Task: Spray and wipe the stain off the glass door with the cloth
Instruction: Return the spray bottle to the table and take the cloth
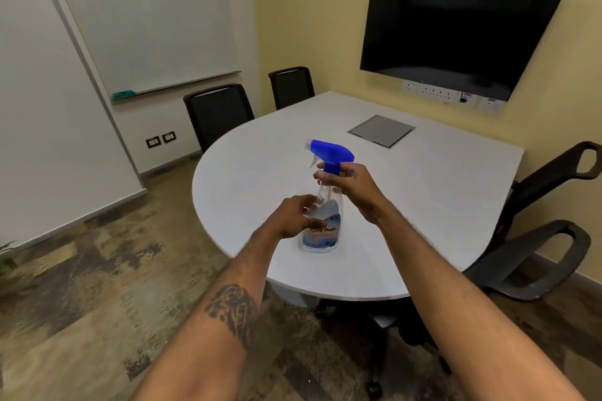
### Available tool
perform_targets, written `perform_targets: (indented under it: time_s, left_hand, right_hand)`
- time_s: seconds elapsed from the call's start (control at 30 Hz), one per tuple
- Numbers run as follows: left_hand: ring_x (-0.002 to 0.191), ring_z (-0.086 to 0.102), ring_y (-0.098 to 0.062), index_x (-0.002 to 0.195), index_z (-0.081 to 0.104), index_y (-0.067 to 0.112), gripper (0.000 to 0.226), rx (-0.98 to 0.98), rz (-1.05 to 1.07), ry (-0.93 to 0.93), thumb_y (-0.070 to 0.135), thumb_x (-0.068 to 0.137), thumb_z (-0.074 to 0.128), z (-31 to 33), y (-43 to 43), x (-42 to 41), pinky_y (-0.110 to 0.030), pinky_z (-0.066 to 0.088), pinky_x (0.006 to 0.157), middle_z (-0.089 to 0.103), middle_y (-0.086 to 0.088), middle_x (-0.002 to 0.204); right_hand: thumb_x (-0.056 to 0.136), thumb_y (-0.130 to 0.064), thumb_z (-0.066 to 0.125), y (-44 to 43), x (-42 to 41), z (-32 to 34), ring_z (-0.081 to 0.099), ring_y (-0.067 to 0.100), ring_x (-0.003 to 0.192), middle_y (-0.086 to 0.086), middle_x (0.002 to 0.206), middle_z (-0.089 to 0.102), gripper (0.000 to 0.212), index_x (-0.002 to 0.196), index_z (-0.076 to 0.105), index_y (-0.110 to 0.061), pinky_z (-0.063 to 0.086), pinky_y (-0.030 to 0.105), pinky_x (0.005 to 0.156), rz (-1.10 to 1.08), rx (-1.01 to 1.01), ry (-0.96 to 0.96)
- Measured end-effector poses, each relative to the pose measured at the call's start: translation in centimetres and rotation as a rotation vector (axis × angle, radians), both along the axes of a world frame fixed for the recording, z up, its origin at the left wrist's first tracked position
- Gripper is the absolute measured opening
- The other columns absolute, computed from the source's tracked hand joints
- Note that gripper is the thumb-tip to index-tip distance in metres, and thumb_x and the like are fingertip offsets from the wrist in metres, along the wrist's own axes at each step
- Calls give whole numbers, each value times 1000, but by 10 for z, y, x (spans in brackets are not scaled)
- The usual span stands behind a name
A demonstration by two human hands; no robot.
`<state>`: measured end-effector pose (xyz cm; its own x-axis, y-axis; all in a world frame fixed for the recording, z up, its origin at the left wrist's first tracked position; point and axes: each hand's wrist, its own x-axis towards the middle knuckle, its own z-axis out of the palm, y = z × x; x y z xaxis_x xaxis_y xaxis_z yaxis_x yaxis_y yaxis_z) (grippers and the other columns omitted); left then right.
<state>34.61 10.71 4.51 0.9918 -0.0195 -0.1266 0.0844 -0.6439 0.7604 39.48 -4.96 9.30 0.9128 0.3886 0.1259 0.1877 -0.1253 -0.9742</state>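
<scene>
A clear spray bottle (322, 234) with a blue trigger head stands upright near the front edge of the white table (423, 192). My right hand (347, 184) is closed around the bottle's neck just under the blue head. My left hand (298, 216) wraps the bottle's body at its left side, over the label. No cloth and no glass door are in view.
Two black chairs (218, 112) stand behind the table, and another black chair (547, 231) sits at its right. A dark screen (462, 32) hangs on the yellow wall. A whiteboard (146, 16) covers the left wall. A grey hatch (381, 131) lies flush in the tabletop.
</scene>
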Motion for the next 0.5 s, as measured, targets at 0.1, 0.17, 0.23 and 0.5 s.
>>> perform_targets:
  time_s: [0.1, 0.17, 0.23, 0.5]
  left_hand:
    - [126, 57, -26, 142, 52, 13, 61, -11, -56, 21, 23, 87, 76, -2, 4, 34, -41, 49, 106, 58, -8, 141]
    - [127, 57, -27, 143, 51, 13, 60, -11, -98, 36, 23, 88, 75, -4, 5, 57, -44, 49, 107, 58, -8, 142]
    - [127, 57, -27, 143, 50, 13, 60, -5, -124, 38, 23, 89, 73, -5, 3, 72, -44, 48, 108, 57, -8, 143]
    - [124, 59, -26, 140, 52, 12, 57, -9, -191, 59, 19, 89, 73, -26, -8, 139, -28, 45, 94, 59, -8, 141]
  right_hand:
    - [87, -21, 74, 1, 24, -1, 69, 24, 102, 5, 113, 73, 33, 116, 69, -6, 50, 27, 82, -47, 1, 8]
    - [86, -22, 74, 1, 41, -3, 69, 24, 102, 4, 111, 74, 32, 114, 70, -7, 52, 30, 86, -96, 5, 13]
    - [86, -22, 75, -1, 53, -6, 69, 25, 103, 4, 109, 74, 30, 112, 71, -9, 53, 34, 91, -124, 12, 16]
    - [88, -22, 72, -9, 108, -28, 67, 21, 103, 2, 112, 72, 31, 116, 68, -9, 52, 37, 95, -224, -42, 48]
